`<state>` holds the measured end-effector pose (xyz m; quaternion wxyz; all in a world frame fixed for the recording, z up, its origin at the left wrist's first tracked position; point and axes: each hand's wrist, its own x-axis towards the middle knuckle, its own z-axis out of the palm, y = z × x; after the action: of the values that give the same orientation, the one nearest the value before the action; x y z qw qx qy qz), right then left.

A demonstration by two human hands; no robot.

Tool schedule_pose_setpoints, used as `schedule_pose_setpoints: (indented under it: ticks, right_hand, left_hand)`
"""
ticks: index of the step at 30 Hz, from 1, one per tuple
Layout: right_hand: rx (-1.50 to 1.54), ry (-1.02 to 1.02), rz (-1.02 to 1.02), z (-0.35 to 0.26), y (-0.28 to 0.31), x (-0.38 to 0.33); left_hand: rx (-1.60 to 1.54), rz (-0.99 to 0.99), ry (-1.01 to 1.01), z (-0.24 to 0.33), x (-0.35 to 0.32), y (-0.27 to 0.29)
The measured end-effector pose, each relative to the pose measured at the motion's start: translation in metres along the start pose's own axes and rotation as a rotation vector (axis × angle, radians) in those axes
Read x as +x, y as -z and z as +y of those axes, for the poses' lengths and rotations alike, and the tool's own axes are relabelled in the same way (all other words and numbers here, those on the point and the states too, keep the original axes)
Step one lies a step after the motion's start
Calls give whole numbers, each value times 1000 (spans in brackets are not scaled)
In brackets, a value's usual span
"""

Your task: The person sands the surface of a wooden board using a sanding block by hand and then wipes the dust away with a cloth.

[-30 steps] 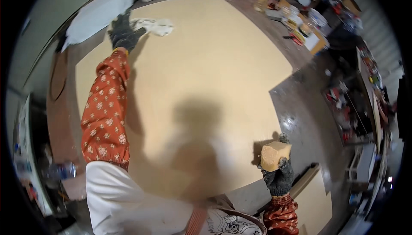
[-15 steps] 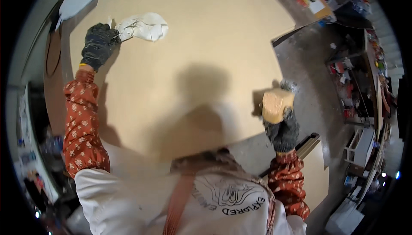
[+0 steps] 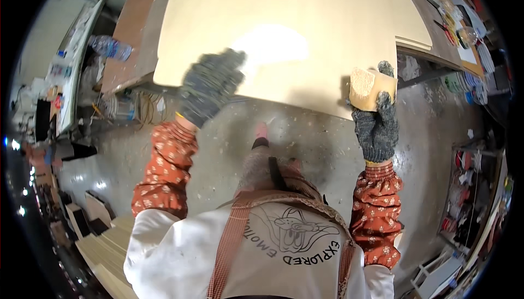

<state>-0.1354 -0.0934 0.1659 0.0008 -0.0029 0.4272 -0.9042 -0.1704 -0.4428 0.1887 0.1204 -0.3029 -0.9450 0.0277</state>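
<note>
Seemingly mid-job, with no finished or unfinished patch to tell apart on the large pale board (image 3: 295, 21), the gloved right hand (image 3: 376, 127) clamps a tan sanding block (image 3: 368, 88) at the board's near edge, while the gloved left hand (image 3: 210, 83) (empty, fingers loosely spread) rests on that edge.

the left hand (image 3: 210, 85) is motion-blurred, its fingers indistinct, and the plywood board (image 3: 284, 21) runs past the top edge.
</note>
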Motion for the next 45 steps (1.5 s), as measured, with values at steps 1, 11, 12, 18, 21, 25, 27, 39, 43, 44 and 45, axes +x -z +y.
schedule_pose_setpoints:
  ticks: [1,11,12,18,21,25,27,39,43,44,45]
  right_hand:
    - [-1,2,-1,0,3,-1]
    - [29,65,-78,1,-3,-3]
    - [-1,68,-87,1,-5,-4]
    - [132,34,-36,4,-6,-2]
    - [149,54,1,-1,-7,-3]
    - [102,73,20,3,-11,-4]
    - [65,61,15,3,-11,-1]
    - [173,-14,-47,4,4,4]
    - [172,-21,-24,7,2,3]
    - [186,-29,-43,6,-1,3]
    - [200,-36,-63,6,-2,2]
  left_hand:
    - [-159,171,113,41,4,3]
    - [-23,277,358,39,-47,-8]
    - [7,284,412,43,-50,-12]
    - [-232,268,235,141,-8,-50]
    - [47,314,225,106,-20,-47]
    - [-63,458,441,46,-54,-31]
    - [-68,581,516,60,-48,-39]
    - [-280,700,177,121,-21,-108]
    - [-183,835,635,66,-68,-90]
    - [-301,891,859,65,-67,-83]
    - [-266,696,1011,66,-57,-69]
